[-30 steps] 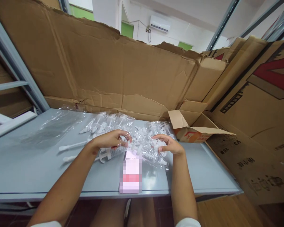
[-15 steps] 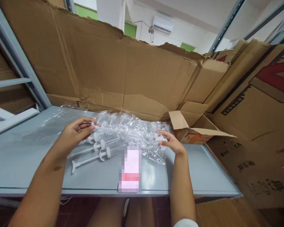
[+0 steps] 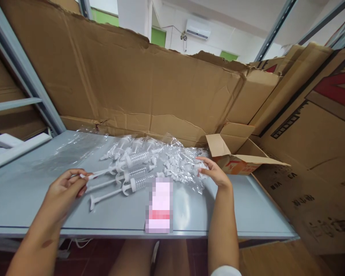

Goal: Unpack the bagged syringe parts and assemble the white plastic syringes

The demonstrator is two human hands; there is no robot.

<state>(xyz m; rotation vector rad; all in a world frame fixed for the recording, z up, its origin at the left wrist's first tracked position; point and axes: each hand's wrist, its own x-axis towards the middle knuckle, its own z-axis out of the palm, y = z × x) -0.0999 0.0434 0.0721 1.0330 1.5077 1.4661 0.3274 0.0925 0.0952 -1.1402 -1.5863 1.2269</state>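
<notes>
Fingers of my left hand are closed on the plunger end of a large plastic syringe, which has a clear ribbed barrel and white fittings. Its barrel lies pointing right, uppermost in a row. Two similar syringes, a middle one and a nearer one, lie just below it with their plungers drawn out. My right hand has thumb and fingers around the right side of a clear plastic bag holding many small white pieces. Its exact grip is partly hidden.
More bagged syringes lie behind the row. Near the table's front edge is a blurred-out pink-white item. An open small carton stands at right, and tall cardboard walls the back. A flat clear plastic sheet lies at left.
My left hand has moved left and toward me, and the syringe in it now lies lower beside the others. My right hand has shifted slightly right at the bag.
</notes>
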